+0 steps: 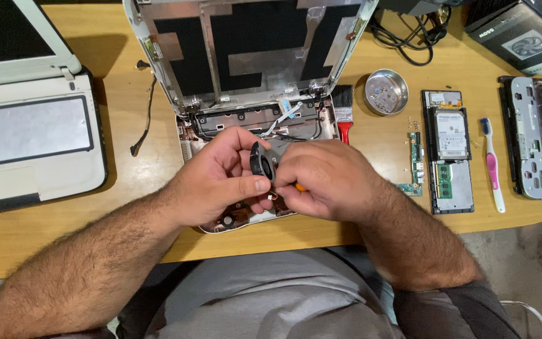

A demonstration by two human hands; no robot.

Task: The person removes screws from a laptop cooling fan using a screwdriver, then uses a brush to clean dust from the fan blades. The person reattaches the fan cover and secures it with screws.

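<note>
My left hand [221,179] and my right hand [321,179] meet over an opened white laptop chassis [199,129] whose lid [252,44] stands stripped of its screen. Between the fingers of both hands is a small round black fan [261,161], held on edge. A bit of orange tool handle [300,187] shows under my right hand; how it is held is hidden.
Another white laptop [26,125] lies at the left. A red-handled brush [344,113], a round metal dish with screws [386,91], a small green circuit board [414,164], a hard drive [451,135] on a black panel, a pink toothbrush [492,166] and a grey frame part [537,144] lie to the right.
</note>
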